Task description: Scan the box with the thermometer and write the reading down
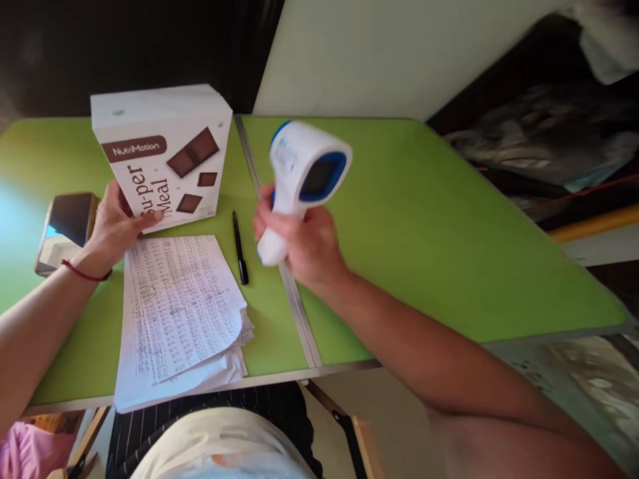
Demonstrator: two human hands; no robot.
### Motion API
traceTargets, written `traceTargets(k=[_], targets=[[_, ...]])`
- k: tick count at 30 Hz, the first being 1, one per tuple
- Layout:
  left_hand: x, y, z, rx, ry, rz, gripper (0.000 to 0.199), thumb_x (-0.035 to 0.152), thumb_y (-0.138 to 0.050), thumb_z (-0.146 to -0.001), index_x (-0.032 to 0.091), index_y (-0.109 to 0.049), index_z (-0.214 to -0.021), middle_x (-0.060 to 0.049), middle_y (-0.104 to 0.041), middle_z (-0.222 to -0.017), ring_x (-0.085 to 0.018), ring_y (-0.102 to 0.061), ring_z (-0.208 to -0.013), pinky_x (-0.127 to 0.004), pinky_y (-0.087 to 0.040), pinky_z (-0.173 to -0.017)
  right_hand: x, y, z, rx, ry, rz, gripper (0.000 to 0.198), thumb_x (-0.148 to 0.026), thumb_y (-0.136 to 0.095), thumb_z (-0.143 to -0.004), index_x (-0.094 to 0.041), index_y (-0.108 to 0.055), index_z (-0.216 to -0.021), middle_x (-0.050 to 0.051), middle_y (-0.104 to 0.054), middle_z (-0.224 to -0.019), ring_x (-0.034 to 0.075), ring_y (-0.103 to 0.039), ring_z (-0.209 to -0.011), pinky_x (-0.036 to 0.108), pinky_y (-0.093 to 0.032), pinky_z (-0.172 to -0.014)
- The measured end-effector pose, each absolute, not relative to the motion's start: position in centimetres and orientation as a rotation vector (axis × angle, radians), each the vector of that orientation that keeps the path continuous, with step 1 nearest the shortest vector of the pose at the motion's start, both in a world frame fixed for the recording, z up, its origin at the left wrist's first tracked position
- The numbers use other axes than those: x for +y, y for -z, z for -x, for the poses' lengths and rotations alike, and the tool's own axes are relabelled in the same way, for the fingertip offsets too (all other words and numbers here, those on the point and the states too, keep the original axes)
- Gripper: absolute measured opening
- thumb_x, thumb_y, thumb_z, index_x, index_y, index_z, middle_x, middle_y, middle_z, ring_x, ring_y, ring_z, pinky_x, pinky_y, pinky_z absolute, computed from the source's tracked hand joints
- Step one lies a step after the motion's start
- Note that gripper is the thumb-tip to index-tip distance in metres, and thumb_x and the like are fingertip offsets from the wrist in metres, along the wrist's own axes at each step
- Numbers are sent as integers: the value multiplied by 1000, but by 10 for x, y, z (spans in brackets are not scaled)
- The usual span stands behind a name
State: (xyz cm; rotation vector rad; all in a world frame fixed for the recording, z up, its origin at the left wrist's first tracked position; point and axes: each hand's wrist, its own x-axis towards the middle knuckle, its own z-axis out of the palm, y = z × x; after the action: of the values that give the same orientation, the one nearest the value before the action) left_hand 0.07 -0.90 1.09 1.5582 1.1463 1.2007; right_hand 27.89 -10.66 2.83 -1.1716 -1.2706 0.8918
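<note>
A white infrared thermometer with blue trim is held up by its handle in my right hand, above the table's seam. Its dark display faces back toward me. My left hand grips the lower left corner of a white NutriMotion box, thumb across the front and the other fingers partly hidden behind it. The box stands upright on the table, with brown chocolate pieces printed on its front. Just below the box lies a stack of handwritten papers. Between the papers and my right hand is a black pen.
The green folding table has a metal seam running front to back. A smartphone lies left of my left hand. Behind the table are a dark panel and a pale wall. Cluttered shelves stand at the right.
</note>
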Motion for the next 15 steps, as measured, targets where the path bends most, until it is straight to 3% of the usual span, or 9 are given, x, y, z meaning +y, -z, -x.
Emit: traceTargets(k=[5, 9, 15], targets=[[-42, -30, -20, 1016, -1183, -1409, 68, 52, -98, -66, 18, -67, -117, -12, -76, -123, -31, -73, -111, -44, -64, -94, -140, -35, -227, -1187, -1334, 922, 21, -39, -71, -76, -27, -55, -85, -5, -52, -68, 13, -48, -59, 30, -43, -55], [-60, -22, -32, 960, -1178, -1305, 64, 54, -96, -69, 18, -68, -114, -11, -78, -118, -29, -75, -105, -41, -64, -88, -151, -31, -221, -1117, -1431, 996, 25, -38, -69, -76, -26, -48, -73, -6, -44, -64, 12, -41, -58, 30, -39, -55], [-66, -10, -29, 969, -1260, -1279, 58, 54, -94, -73, 19, -71, -113, -9, -79, -117, -25, -75, -101, -37, -64, -85, -151, -27, -223, -1101, -1467, 1104, 28, -41, -71, -72, -25, -47, -72, -6, -43, -65, 11, -40, -59, 30, -36, -56]])
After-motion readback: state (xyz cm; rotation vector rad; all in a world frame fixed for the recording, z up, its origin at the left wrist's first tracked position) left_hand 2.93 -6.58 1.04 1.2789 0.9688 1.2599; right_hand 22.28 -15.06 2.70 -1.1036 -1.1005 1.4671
